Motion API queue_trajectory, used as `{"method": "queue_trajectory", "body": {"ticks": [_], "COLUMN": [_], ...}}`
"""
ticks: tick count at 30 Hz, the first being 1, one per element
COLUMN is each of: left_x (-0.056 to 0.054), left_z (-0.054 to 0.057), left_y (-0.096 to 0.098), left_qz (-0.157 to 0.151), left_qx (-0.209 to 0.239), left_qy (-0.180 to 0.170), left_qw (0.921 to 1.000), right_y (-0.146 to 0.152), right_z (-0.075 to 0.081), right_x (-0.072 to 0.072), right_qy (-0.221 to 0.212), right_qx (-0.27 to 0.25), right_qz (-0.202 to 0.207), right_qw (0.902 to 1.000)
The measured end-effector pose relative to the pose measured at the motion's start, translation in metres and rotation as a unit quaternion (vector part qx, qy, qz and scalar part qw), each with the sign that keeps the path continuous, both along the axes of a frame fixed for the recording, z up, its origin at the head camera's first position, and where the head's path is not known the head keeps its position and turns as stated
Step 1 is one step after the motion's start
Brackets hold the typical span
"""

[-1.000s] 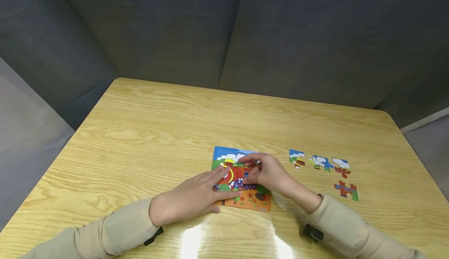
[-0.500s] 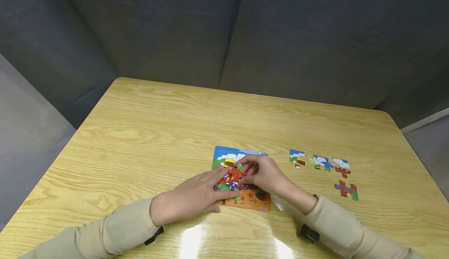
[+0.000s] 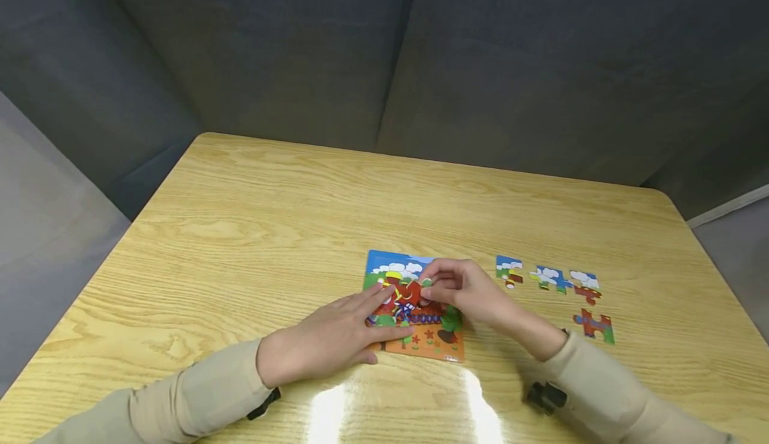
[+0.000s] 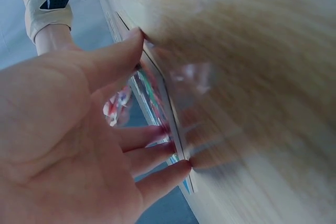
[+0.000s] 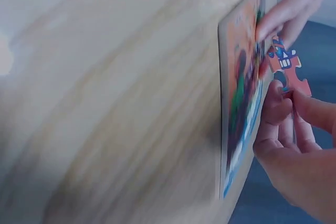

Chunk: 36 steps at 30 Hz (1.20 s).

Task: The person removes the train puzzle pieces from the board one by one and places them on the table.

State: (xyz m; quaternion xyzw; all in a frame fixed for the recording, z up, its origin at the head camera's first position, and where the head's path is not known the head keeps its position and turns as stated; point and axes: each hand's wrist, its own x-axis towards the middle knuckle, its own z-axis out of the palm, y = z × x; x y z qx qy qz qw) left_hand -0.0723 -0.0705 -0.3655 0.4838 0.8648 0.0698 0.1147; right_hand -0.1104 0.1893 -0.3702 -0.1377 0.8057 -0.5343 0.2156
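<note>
A puzzle board with a bright train picture lies on the table in front of me. My left hand rests on its left side with fingers spread; the left wrist view shows the thumb and fingers along the board's edge. Over the middle of the board, my right hand pinches a red puzzle piece between thumb and fingers. In the right wrist view this piece stands tilted above the board, its printed face showing blue and white marks. The fingers hide part of the board's right side.
Several loose puzzle pieces lie right of the board: one with a white cloud and red, a blue-and-cloud one, a cloud-and-red one and a red-green one. The wooden table meets a dark curtain behind.
The right hand has lifted the red puzzle piece off its flatter position on the board, turned it and drawn slightly right. The left hand has stayed in place.
</note>
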Motion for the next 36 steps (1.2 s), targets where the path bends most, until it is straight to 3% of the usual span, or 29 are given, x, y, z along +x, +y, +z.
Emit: {"method": "queue_trajectory", "body": {"ticks": [5, 14, 25, 30, 36], "left_x": [0.000, 0.000, 0.002, 0.002, 0.001], "left_z": [0.000, 0.002, 0.002, 0.003, 0.003], "left_y": [0.000, 0.001, -0.001, 0.000, 0.001], "left_qz": [0.004, -0.003, -0.004, -0.005, 0.003], "left_qx": [0.004, 0.003, 0.008, 0.007, -0.005], "left_qy": [-0.005, 0.014, 0.014, 0.007, -0.007], "left_qw": [1.0000, 0.9999, 0.9999, 0.9999, 1.0000], "right_y": [0.026, 0.089, 0.154, 0.167, 0.169], "right_z": [0.008, 0.020, 0.011, 0.008, 0.000], "right_x": [0.000, 0.007, 0.019, 0.026, 0.031], "right_qy": [0.011, 0.014, 0.050, 0.070, 0.117], "right_qx": [0.022, 0.089, 0.197, 0.254, 0.282], "right_qz": [-0.008, -0.089, -0.116, -0.124, -0.126], "right_qw": [0.9997, 0.9919, 0.9723, 0.9567, 0.9439]}}
